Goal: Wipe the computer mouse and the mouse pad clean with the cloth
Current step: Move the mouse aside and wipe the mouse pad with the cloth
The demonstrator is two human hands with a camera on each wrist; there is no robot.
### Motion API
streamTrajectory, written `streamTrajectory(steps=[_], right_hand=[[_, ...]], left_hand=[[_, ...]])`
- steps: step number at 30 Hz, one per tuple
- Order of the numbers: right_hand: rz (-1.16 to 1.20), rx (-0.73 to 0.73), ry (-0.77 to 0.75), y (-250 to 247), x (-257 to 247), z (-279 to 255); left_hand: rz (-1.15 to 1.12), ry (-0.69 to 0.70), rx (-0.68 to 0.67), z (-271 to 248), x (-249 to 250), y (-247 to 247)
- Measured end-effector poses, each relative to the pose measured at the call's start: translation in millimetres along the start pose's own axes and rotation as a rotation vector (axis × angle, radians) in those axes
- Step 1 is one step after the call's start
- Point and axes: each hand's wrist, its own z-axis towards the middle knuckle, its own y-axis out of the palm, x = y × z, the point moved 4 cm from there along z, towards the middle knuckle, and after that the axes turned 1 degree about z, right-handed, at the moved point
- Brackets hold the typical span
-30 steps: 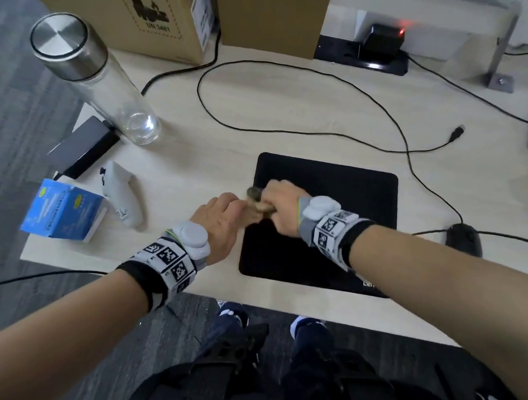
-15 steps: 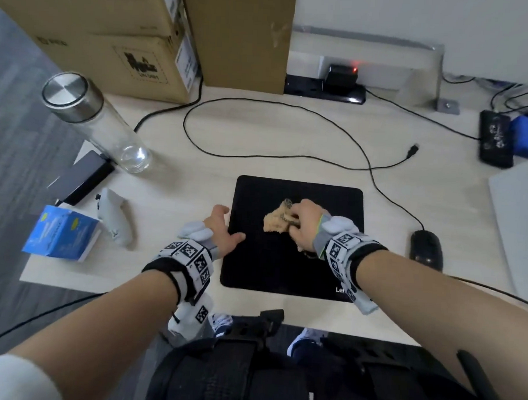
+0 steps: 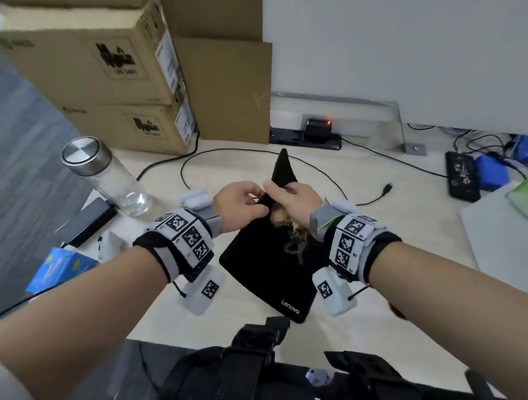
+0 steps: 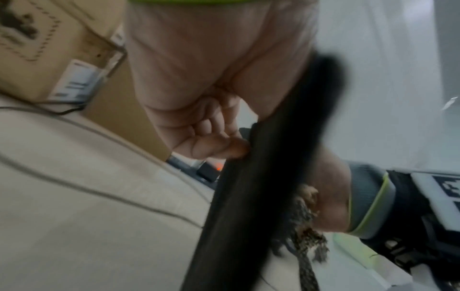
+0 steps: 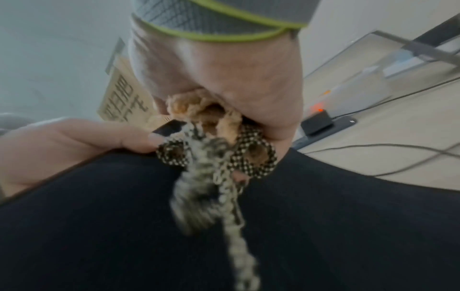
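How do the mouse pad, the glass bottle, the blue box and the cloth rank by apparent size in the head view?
1. mouse pad, lifted off the desk toward the camera, which enlarges it
2. glass bottle
3. blue box, partly hidden by the left forearm, so unsure against the bottle
4. cloth, mostly bunched under the right hand

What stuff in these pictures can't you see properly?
- Computer mouse: not in any view; the head view no longer shows where it lies.
- Right hand fingers: head view, tucked behind the lifted mouse pad.
- Cloth: right wrist view, its hanging end is smeared by motion blur; mostly bunched inside the fist.
- Blue box: head view, partly covered by the left forearm, print unreadable.
- Left hand: left wrist view, blurred.
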Motion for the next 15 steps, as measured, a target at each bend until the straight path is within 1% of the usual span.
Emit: streamTrajectory(steps=[2,5,6,7,9,11,13,15], right_hand=[[0.025,0.038,0.021,-6.2,-15.1,-1.1],[0.002,0.077,0.001,-14.9,-28.7,-3.3],[0.009,0.087,-0.022,-17.2,-33.5,-6.4],[0.031,0.083,-0.054,-19.4,-38.7,-10.2],[0.114,0.048,-0.105,-22.6,-47.4,-17.3],[0.246,0.016,-0.163,-28.8,-61.4,-26.3],[0.406,-0.007,-0.191,-38.2,-73.5,-32.4],[0.573,-0.034,-0.205,-48.5,-79.3,-35.0]], left_hand=[[-0.018,0.059,-0.032,-0.8,14.8,-4.9],[-0.075,0.084,-0.113,-3.8,15.8,-12.2],[-0.103,0.081,-0.100,-3.3,10.5,-16.6],[-0.130,0.063,-0.055,-1.3,3.5,-22.4],[-0.196,-0.029,0.069,3.7,-20.5,-32.0],[-0.291,-0.155,0.142,9.4,-48.9,-36.8],[-0.381,-0.260,0.168,13.6,-70.8,-36.8],[-0.477,-0.353,0.161,19.0,-81.7,-31.6]])
